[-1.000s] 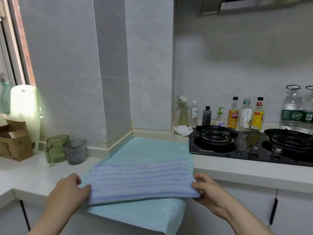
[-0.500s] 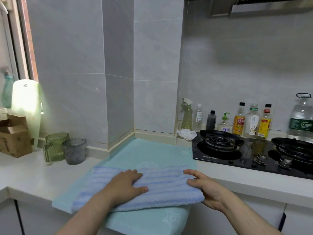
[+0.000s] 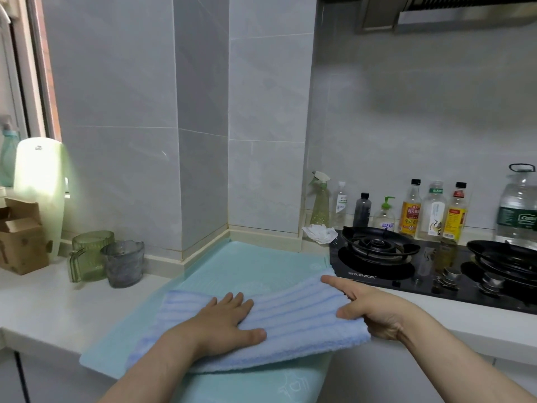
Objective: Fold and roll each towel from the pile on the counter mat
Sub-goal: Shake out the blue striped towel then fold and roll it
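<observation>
On the left hand (image 3: 226, 321) the fingers (image 3: 232, 301) lie straight and close together, thumb spread, pressing flat on the middle of the blue striped towel (image 3: 299, 321). The right hand (image 3: 374, 306) pinches the towel's right end, thumb on top and index finger stretched along the far edge; its other fingers are hidden beneath. That end is lifted, and the rest lies on the teal counter mat (image 3: 247, 263), whose near edge overhangs the counter (image 3: 43, 301). The pinch grips one spot only, so the layers may slide apart and the fold land skewed. Pressing could drag the overhanging mat nearer. The towel's far right corner, just beside the gas hob (image 3: 377, 257), could sweep onto it.
</observation>
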The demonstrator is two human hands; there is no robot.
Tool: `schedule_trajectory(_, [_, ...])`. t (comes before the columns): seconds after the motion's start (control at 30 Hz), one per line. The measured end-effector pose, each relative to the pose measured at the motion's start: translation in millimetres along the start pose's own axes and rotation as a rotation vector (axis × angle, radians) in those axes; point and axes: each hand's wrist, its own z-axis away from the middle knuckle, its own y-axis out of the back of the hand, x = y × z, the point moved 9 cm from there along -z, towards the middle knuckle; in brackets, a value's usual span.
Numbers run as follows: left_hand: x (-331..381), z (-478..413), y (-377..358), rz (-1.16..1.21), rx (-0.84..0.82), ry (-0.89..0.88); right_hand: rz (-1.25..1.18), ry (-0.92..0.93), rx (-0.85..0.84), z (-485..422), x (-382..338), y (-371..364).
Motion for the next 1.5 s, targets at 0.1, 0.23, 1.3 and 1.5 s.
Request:
schedule_trajectory(0.1, [22.1, -11.8, -1.9, -0.076, -0.006, -0.049, 0.031, 0.012, 0.044, 10.6, -17.5, 15.4])
schedule_trajectory(0.23, [47.3, -23.4, -6.0, -0.109, 0.016, -0.083, 0.010, 0.011, 0.081, 18.2, -28.0, 27.7])
schedule_trajectory(1.3, [-46.4, 40.9, 10.3, 1.554, 0.254, 0.296, 0.126, -0.039, 0.114, -64.7, -10.7, -146.4])
schedule_trajectory(1.5, [-37.6, 34.1, 18.2, 1.360, 0.283, 0.271, 0.807, 0.390, 0.454, 0.9, -29.8, -105.0])
